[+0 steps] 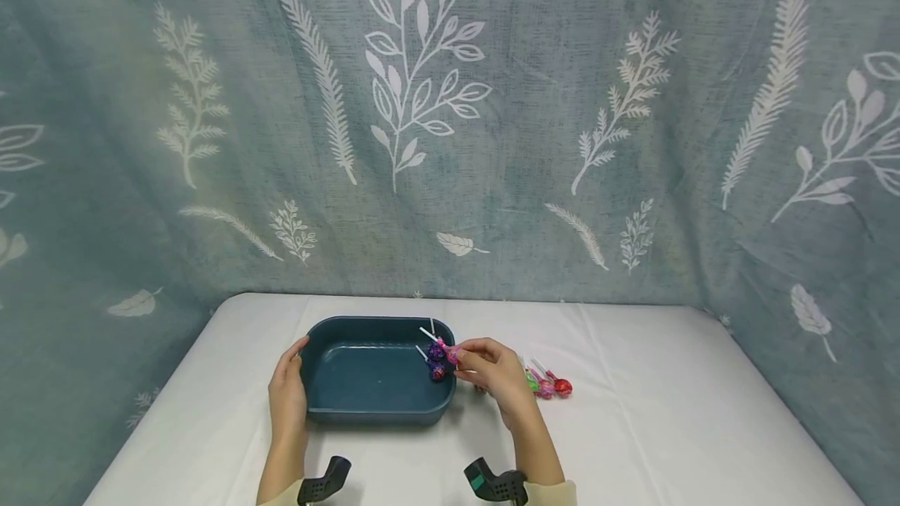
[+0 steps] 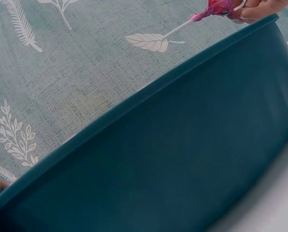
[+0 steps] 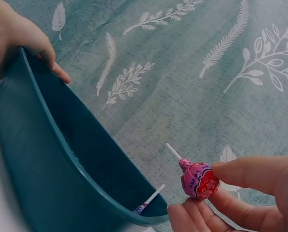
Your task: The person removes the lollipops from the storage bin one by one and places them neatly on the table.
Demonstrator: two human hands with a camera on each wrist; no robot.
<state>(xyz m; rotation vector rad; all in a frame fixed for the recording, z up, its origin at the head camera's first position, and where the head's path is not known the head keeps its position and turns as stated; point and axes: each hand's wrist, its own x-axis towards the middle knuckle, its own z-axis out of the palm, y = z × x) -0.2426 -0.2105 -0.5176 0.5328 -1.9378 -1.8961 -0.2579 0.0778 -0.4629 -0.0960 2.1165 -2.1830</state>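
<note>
A dark teal plastic basin [image 1: 373,417] stands on the white-covered table. My left hand [image 1: 287,393] grips its left end, with fingers at the rim. Between thumb and fingers, my right hand [image 1: 495,372] pinches a pink and red wrapped lollipop [image 3: 200,181] just above the basin's right rim, white stick pointing up and leftward. Dark purple lollipops [image 1: 437,372] lie inside at the basin's right end. Just right of the right hand, several more lollipops [image 1: 562,388], red, pink and green, lie on the cloth, partly hidden by that hand.
A white cloth [image 1: 675,412] covers the table. Behind and at both sides hangs a grey-green curtain [image 1: 520,139] with white leaf prints. Each wrist wears a black strap mount, the left mount [image 1: 325,479] and the right mount [image 1: 496,482].
</note>
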